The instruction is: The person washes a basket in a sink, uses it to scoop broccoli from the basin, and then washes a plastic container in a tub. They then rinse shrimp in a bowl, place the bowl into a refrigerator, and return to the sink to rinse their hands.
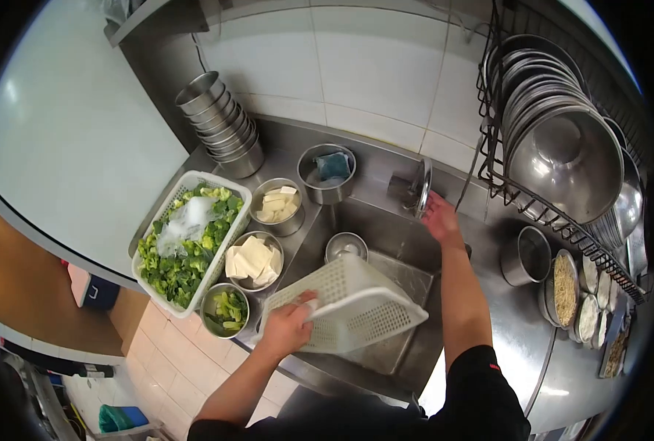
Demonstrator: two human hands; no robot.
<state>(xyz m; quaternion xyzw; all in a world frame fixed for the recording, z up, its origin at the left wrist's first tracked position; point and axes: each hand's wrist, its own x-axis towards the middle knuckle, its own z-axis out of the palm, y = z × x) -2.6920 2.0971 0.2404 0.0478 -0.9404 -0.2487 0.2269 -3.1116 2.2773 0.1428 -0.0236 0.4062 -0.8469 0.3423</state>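
Note:
My left hand (286, 328) grips the rim of a white perforated plastic basket (356, 283), which is tilted over the steel sink (415, 345). At the back edge of the sink, my right hand (440, 217) has its fingers closed against a curved shiny metal faucet (422, 184); part of the grip is hidden. A small metal bowl (347, 246) sits in the sink behind the basket. Left of the sink stand metal bowls holding white tofu-like blocks (253, 261), pale cut pieces (277, 204) and green vegetable pieces (226, 310).
A white basket of broccoli (187, 250) with a clear plastic bag on top stands left. Stacked metal pots (224, 128) and a pot with a blue packet (333, 167) line the back. A wire rack (533, 198) of metal bowls overhangs the right counter, above a metal cup (525, 256).

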